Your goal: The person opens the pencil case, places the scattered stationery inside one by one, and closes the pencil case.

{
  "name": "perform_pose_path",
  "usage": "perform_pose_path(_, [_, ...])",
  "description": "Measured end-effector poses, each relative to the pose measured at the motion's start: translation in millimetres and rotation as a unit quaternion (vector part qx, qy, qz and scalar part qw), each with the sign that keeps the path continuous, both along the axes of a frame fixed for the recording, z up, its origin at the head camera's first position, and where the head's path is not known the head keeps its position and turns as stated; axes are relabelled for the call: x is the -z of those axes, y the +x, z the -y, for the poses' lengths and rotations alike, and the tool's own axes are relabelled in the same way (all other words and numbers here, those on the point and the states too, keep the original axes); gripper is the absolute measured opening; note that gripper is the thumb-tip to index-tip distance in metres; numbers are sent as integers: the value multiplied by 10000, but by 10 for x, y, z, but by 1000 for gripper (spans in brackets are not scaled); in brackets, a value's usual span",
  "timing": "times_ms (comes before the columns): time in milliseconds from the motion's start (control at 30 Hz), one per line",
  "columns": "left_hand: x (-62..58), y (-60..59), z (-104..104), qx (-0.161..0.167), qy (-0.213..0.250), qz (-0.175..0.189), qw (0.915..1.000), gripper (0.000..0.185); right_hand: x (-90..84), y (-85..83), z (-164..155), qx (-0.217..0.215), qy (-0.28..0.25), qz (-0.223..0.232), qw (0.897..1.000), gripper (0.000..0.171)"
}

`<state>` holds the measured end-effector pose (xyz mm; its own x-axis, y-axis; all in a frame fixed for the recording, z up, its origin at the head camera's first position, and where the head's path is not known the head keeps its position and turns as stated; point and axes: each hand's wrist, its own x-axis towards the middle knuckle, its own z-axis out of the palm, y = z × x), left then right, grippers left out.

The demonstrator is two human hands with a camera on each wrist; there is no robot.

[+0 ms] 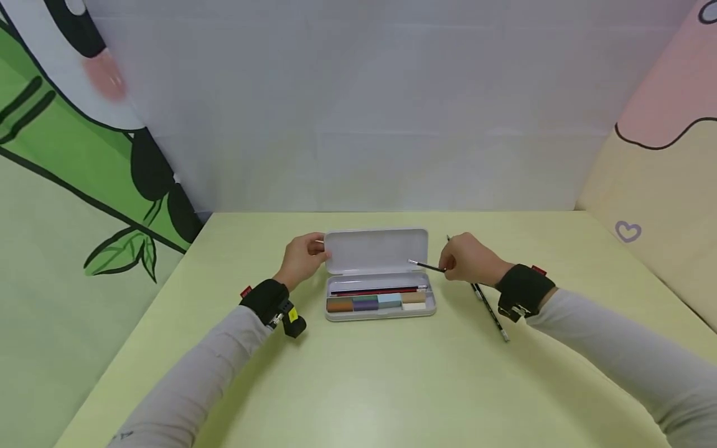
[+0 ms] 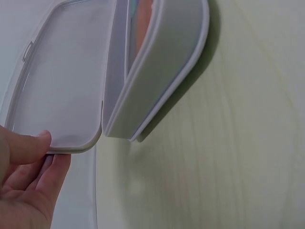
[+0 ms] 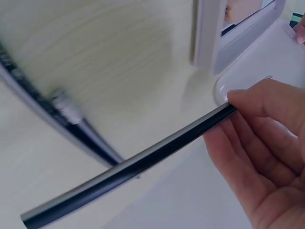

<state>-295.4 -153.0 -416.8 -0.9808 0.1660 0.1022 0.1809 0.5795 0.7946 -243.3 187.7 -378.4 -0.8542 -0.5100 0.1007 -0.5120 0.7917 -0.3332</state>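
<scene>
A pale yellow-green tabletop [image 1: 358, 386] fills the lower part of the head view, with a grey-white wall behind it. A green panel with a bamboo drawing stands at the far left and a pink and cream panel at the far right.

From the left, a grey-sleeved arm wearing a black wrist strap reaches forward. The left hand [image 1: 303, 259] holds the left end of the raised lid of a light grey plastic pencil case [image 1: 378, 274]. In the left wrist view, the thumb [image 2: 29, 145] lies on the inner face of the lid's corner and the other fingers curl behind its edge.

The pencil case sits open at the middle of the table, its lid tilted up toward the wall. Its tray holds a dark pencil and a red pencil [image 1: 376, 290] lying lengthwise along the back. In front of them is a row of four small blocks [image 1: 376, 303]: orange, purple, light blue and cream.

Just right of the case, the right hand [image 1: 468, 259] pinches a thin black pencil [image 1: 426, 266] between fingertips and thumb. The pencil's free end points left over the right end of the lid. Another black pencil [image 1: 491, 312] lies on the table under the right wrist, angled toward the near edge. The right arm also wears a grey sleeve and a black wrist strap.
</scene>
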Motion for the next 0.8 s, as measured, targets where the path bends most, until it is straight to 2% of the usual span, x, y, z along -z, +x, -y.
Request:
perform_pose_path(267, [65, 0, -22, -72, 87, 25, 9999, 40, -7, -98, 323, -493, 102, -361, 9981, 10])
perform_pose_path(567, [5, -4, 39, -175, 194, -8, 9997, 41, -86, -233, 690, -962, 171, -427, 9943, 13])
perform_pose_path(800, [46, 5, 32, -112, 163, 116, 9997, 41, -48, -254, 888, -1165, 236, -336, 9923, 14])
